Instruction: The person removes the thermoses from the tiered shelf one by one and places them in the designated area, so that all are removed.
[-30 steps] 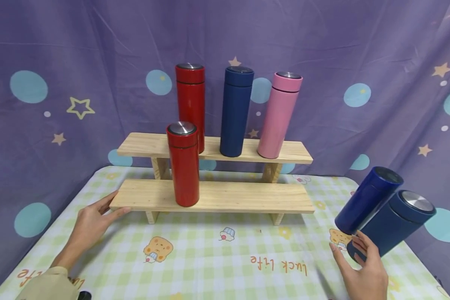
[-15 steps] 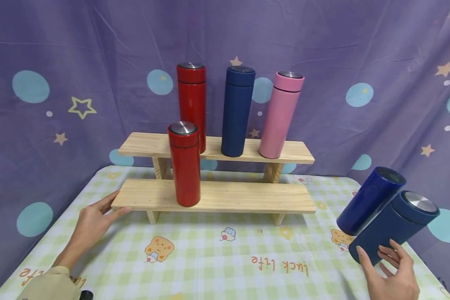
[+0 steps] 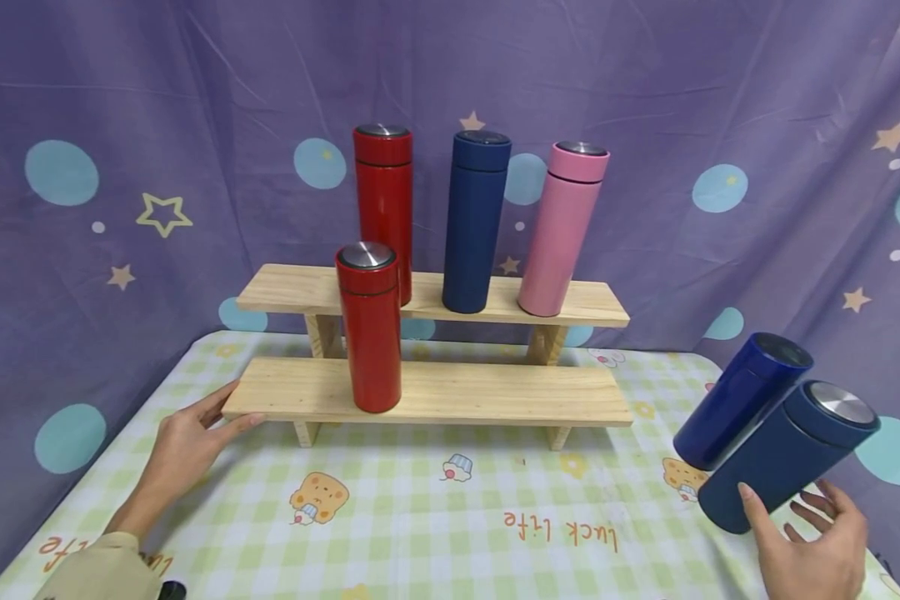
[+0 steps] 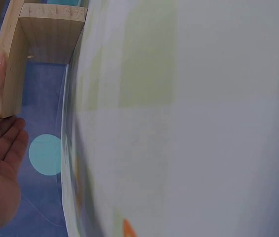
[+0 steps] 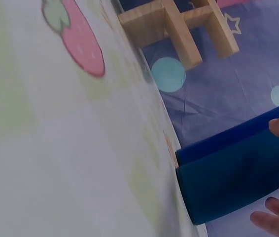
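My left hand (image 3: 187, 446) holds the left end of the lower board of a two-tier wooden display shelf (image 3: 495, 392), thumb at the front edge and fingers behind. In the left wrist view the thumb lies on the board (image 4: 12, 74). At the right, my right hand (image 3: 813, 542) is close in front of a navy thermos flask (image 3: 776, 454) standing on the table. Its thumb overlaps the flask's lower body and its fingers are spread at the right side. Beside that flask stands a glossy blue thermos (image 3: 738, 404). A red thermos (image 3: 375, 350) stands on the lower board.
On the upper board stand another red thermos (image 3: 382, 208), a dark blue thermos (image 3: 476, 225) and a pink thermos (image 3: 562, 229). A green-checked tablecloth (image 3: 420, 533) covers the table. Behind it hangs a purple curtain (image 3: 232, 108) with stars and dots.
My right hand has moved rightward along the front of the navy flask, from its left lower side to its right. The left hand stays on the shelf end; the flasks stay in place.
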A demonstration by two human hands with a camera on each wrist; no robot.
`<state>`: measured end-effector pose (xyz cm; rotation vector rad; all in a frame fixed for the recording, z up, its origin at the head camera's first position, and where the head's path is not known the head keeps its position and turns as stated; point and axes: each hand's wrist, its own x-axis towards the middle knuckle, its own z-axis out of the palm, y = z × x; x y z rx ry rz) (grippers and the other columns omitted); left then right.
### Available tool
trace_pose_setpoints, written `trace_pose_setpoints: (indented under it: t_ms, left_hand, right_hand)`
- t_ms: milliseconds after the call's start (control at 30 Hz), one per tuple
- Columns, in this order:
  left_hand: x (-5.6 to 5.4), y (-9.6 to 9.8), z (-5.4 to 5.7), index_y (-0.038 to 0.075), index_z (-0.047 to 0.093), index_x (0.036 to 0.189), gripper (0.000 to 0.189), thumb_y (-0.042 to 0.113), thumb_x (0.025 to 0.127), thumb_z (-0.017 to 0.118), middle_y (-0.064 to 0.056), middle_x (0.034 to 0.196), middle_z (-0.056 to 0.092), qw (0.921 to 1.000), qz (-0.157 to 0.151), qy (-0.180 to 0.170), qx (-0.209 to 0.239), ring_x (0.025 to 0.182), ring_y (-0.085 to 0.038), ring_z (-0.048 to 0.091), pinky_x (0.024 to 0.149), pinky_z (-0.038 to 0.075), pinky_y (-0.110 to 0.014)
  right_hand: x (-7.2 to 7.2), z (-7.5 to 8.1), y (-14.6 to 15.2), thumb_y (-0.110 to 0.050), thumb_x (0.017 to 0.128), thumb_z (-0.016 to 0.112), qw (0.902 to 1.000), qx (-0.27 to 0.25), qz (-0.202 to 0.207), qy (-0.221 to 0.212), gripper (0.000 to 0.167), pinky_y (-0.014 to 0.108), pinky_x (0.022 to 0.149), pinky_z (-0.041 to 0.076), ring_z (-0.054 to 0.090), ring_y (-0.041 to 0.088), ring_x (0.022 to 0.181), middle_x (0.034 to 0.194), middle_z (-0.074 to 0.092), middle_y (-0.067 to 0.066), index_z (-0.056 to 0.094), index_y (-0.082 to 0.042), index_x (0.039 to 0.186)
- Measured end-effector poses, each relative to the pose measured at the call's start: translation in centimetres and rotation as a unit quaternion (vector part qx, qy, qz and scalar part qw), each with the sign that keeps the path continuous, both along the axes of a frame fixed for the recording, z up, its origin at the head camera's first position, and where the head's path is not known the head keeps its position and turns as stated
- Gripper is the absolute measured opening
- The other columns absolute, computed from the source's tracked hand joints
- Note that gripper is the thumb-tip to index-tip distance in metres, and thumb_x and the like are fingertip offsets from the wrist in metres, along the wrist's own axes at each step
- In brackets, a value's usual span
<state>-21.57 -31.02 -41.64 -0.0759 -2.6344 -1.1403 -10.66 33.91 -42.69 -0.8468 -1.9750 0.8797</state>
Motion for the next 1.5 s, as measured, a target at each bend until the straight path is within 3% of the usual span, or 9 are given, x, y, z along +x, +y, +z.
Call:
trace_pose_setpoints:
  t_ms: [100, 167, 267, 367, 667, 933, 1167, 1333, 1500]
  left_hand:
    - [0.1, 0.0, 0.0, 0.002, 0.038, 0.159, 0.083, 0.042, 0.097, 0.075, -0.035, 0.149, 0.045, 1.0, -0.004, 0.001, 0.0, 0.128, -0.059, 0.05, 0.097, 0.048, -0.06]
    - [0.1, 0.0, 0.1, 0.002, 0.038, 0.159, 0.082, 0.042, 0.097, 0.075, -0.035, 0.149, 0.044, 1.0, -0.004, 0.002, 0.0, 0.128, -0.059, 0.05, 0.097, 0.048, -0.06]
    - [0.1, 0.0, 0.1, 0.002, 0.039, 0.159, 0.082, 0.041, 0.097, 0.075, -0.035, 0.149, 0.044, 1.0, -0.004, 0.003, 0.001, 0.128, -0.058, 0.05, 0.097, 0.047, -0.061]
    - [0.1, 0.0, 0.0, 0.002, 0.038, 0.159, 0.082, 0.042, 0.097, 0.075, -0.035, 0.149, 0.045, 1.0, -0.003, -0.003, 0.003, 0.128, -0.059, 0.05, 0.098, 0.047, -0.062]
    - [0.1, 0.0, 0.0, 0.001, 0.04, 0.158, 0.082, 0.041, 0.097, 0.076, -0.034, 0.149, 0.045, 1.0, 0.0, 0.004, 0.009, 0.127, -0.058, 0.051, 0.097, 0.047, -0.059]
    - [0.2, 0.1, 0.1, 0.001, 0.04, 0.158, 0.081, 0.041, 0.097, 0.075, -0.034, 0.148, 0.046, 1.0, 0.0, 0.005, 0.008, 0.127, -0.058, 0.051, 0.097, 0.048, -0.058]
    - [0.3, 0.0, 0.0, 0.001, 0.042, 0.157, 0.08, 0.04, 0.096, 0.076, -0.034, 0.147, 0.047, 0.9999, 0.001, 0.012, 0.009, 0.126, -0.058, 0.052, 0.095, 0.048, -0.058]
    - [0.2, 0.1, 0.0, 0.001, 0.041, 0.157, 0.081, 0.041, 0.096, 0.076, -0.035, 0.148, 0.046, 0.9999, 0.001, 0.009, 0.009, 0.127, -0.058, 0.051, 0.095, 0.049, -0.056]
    - [0.2, 0.1, 0.0, 0.001, 0.041, 0.157, 0.081, 0.041, 0.096, 0.076, -0.035, 0.148, 0.046, 0.9999, 0.002, 0.01, 0.007, 0.127, -0.057, 0.052, 0.095, 0.049, -0.056]
  right_hand:
    - [-0.3, 0.1, 0.9, -0.035, 0.087, 0.084, 0.9994, -0.013, 0.021, -0.026, 0.089, -0.002, 0.065, 0.025, 0.048, -0.007, 0.1, 0.143, 0.054, 0.022, 0.037, -0.008, 0.159]
    - [-0.5, 0.1, 1.4, -0.035, 0.088, 0.084, 0.9986, -0.012, 0.037, -0.036, 0.092, -0.001, 0.065, 0.026, 0.057, 0.012, 0.114, 0.146, 0.052, 0.025, 0.035, -0.009, 0.16]
    - [-0.8, 0.4, 1.9, -0.035, 0.088, 0.083, 0.9972, -0.007, 0.057, -0.047, 0.095, -0.002, 0.063, 0.027, 0.057, 0.041, 0.125, 0.148, 0.05, 0.029, 0.03, -0.008, 0.162]
    - [-1.0, 0.7, 2.1, -0.037, 0.089, 0.082, 0.9959, -0.012, 0.068, -0.058, 0.097, 0.001, 0.064, 0.028, 0.053, 0.052, 0.128, 0.149, 0.047, 0.031, 0.026, -0.008, 0.163]
    - [-1.4, 0.8, 2.3, -0.039, 0.092, 0.078, 0.9945, -0.02, 0.073, -0.072, 0.09, 0.002, 0.069, 0.031, 0.053, 0.053, 0.127, 0.147, 0.049, 0.033, 0.03, -0.006, 0.16]
    - [-1.3, 0.4, 2.1, -0.038, 0.09, 0.08, 0.9965, -0.031, 0.055, -0.056, 0.089, 0.01, 0.101, 0.041, 0.054, 0.035, 0.131, 0.148, 0.052, 0.027, 0.035, -0.011, 0.16]
    - [-1.4, 0.7, 2.1, -0.035, 0.088, 0.083, 0.9965, -0.036, 0.059, -0.046, 0.09, -0.005, 0.075, 0.035, 0.053, 0.039, 0.13, 0.148, 0.051, 0.028, 0.036, -0.008, 0.16]
    - [-1.3, 1.0, 1.7, -0.033, 0.089, 0.083, 0.9973, -0.026, 0.058, -0.036, 0.089, -0.006, 0.076, 0.035, 0.054, 0.04, 0.13, 0.147, 0.051, 0.028, 0.036, -0.007, 0.16]
    - [-1.2, 1.3, 1.0, -0.029, 0.087, 0.085, 0.9978, -0.02, 0.062, -0.014, 0.086, -0.008, 0.068, 0.031, 0.057, 0.027, 0.124, 0.143, 0.055, 0.027, 0.041, -0.006, 0.157]
